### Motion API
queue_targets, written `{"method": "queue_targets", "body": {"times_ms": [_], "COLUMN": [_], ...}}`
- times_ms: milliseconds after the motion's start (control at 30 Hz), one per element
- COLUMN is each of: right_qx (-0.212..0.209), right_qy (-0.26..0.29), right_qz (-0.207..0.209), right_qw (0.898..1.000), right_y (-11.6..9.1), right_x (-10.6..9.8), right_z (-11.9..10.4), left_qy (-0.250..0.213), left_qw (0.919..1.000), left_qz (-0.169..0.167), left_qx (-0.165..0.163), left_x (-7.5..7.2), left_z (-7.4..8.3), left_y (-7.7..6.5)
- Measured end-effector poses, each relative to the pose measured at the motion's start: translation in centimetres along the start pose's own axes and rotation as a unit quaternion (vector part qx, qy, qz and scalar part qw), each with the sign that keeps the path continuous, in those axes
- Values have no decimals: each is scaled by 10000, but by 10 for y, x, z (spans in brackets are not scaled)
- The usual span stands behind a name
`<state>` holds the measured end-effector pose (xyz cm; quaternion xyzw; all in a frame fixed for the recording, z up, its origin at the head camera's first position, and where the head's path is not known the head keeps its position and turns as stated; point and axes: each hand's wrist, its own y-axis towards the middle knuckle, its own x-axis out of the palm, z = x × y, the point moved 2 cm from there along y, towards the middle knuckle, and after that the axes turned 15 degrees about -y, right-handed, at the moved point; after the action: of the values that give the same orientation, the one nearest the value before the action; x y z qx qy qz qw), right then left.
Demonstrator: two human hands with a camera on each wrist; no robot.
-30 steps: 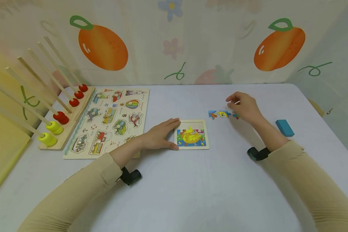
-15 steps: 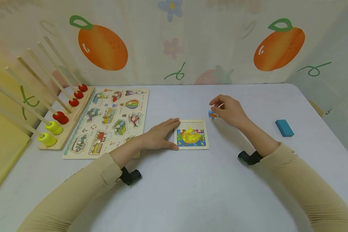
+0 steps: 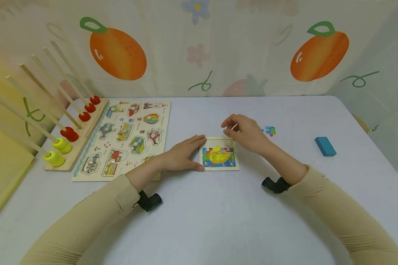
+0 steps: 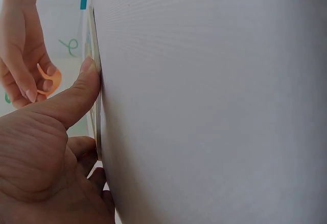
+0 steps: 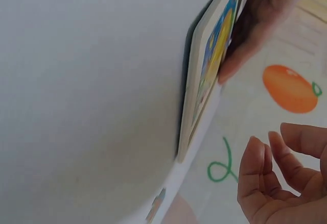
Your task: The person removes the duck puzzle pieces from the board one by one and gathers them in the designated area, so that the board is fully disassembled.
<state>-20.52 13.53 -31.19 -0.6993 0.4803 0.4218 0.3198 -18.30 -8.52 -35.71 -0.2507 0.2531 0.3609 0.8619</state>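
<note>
In the head view my left hand (image 3: 182, 152) holds the left side of a small wooden jigsaw puzzle (image 3: 219, 156), its thumb at the near corner and its fingers at the far one. The puzzle lies flat, showing a yellow duck picture on blue, with a bare wood strip along its far side. My right hand (image 3: 247, 134) hovers over the puzzle's far right corner. Its fingers bend loosely, and the right wrist view shows nothing between thumb and fingertips. A loose jigsaw piece (image 3: 270, 130) lies beyond that hand, which covers the spot beside it.
Left of the puzzle lies a larger vehicle peg board (image 3: 122, 138). A wooden rack (image 3: 76, 141) with upright rods and red and yellow beads stands at the far left. A teal block (image 3: 325, 146) is on the right. A printed curtain (image 3: 172, 48) hangs behind the table.
My right hand has moved left from above the loose pieces to the puzzle's far right corner, uncovering the rightmost piece and hiding the left ones. The left hand stays put.
</note>
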Motion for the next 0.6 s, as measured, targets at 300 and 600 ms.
{"method": "queue_targets", "body": {"times_ms": [300, 600], "right_qx": [-339, -382], "right_qy": [185, 344], "right_qz": [-341, -957], "right_qw": [9987, 9941], "right_y": [-1, 4], "right_x": [10, 26], "right_z": [-24, -28], "left_qy": [-61, -106], "left_qw": [10000, 9999], "left_qz": [-7, -42], "left_qx": [-8, 80], "left_x": [-1, -1], "left_z": [1, 0], "left_y": [-2, -1]}}
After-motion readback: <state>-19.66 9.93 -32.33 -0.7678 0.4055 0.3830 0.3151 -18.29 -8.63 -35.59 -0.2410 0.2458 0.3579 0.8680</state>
